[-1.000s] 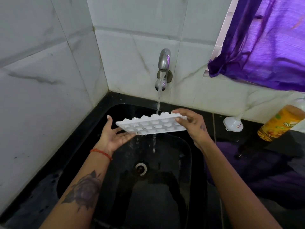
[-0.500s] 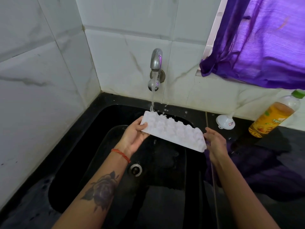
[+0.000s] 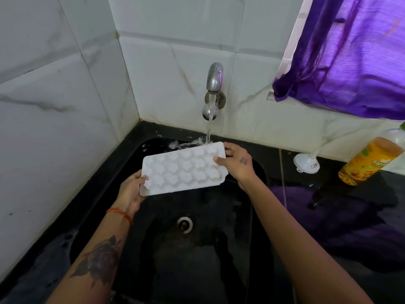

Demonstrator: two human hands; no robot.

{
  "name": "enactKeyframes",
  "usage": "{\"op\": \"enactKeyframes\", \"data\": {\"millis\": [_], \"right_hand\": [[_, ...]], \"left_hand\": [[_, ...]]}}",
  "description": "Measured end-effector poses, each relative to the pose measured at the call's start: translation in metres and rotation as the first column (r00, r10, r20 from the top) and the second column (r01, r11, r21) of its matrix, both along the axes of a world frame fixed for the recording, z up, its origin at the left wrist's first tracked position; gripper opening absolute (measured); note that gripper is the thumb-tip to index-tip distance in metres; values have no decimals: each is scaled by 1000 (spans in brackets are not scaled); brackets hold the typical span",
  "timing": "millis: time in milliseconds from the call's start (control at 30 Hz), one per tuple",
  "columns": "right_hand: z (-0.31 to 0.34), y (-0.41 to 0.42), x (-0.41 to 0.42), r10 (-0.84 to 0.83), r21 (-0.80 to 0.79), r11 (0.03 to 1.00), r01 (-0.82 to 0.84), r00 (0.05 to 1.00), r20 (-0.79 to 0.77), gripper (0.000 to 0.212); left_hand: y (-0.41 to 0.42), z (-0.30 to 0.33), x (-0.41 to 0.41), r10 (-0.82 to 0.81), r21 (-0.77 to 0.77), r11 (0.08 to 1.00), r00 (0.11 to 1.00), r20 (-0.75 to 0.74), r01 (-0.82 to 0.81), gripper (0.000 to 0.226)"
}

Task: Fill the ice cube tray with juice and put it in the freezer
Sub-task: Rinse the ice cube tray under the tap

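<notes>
Black sink [image 3: 122, 163] under a running tap [image 3: 214, 77], white tiles behind.
Both hands grip the white ice cube tray [image 3: 183, 170] above the basin: left hand [image 3: 131, 189] its near-left end, right hand [image 3: 237, 163] its far-right end, where water lands.

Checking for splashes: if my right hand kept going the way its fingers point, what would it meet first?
The right hand points left across the ice tray it grips, so it meets more tray first; beyond that, probably the left wall, though depth is unclear.
</notes>
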State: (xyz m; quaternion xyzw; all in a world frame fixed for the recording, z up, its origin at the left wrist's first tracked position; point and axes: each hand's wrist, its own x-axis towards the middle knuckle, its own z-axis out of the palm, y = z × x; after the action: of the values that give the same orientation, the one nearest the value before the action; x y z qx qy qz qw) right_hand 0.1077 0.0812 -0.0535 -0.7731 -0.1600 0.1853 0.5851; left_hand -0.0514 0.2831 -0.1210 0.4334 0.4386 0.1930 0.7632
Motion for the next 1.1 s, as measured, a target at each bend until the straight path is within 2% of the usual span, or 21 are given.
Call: {"op": "enactKeyframes", "data": {"millis": [167,267,400,500,667,767,867,967,1100], "right_hand": [[28,32,-2,136,-120,986,-116,976,173,48],[46,43,3,188,-148,977,-153,947,260,46],[64,35,14,112,-107,991,-83,948,299,40],[70,14,26,40,-80,997,-14,940,338,38],[71,-29,42,-78,-71,992,109,936,344,44],[61,-56,48,-162,-42,982,184,938,307,55],[42,-74,48,-238,-39,966,254,942,236,65],[16,-78,40,-237,-61,967,248,960,149,52],[-11,-65,17,-226,55,971,231,970,-83,37]], "left_hand": [[-1,-15,-1,75,-114,991,997,-7,-75,38],[-13,-12,7,64,-115,991,997,-32,-67,38],[-32,-4,27,-29,-109,994,999,-40,24,33],[-49,3,45,-134,-102,986,990,-45,129,38],[-75,14,70,-296,-99,952,953,-55,290,42],[-81,23,79,-304,-97,949,953,-20,300,44],[-81,37,81,-198,-96,973,971,137,212,31],[-75,48,76,-89,-122,984,947,308,133,25],[-56,52,67,63,-150,989,923,380,-6,43]]}}
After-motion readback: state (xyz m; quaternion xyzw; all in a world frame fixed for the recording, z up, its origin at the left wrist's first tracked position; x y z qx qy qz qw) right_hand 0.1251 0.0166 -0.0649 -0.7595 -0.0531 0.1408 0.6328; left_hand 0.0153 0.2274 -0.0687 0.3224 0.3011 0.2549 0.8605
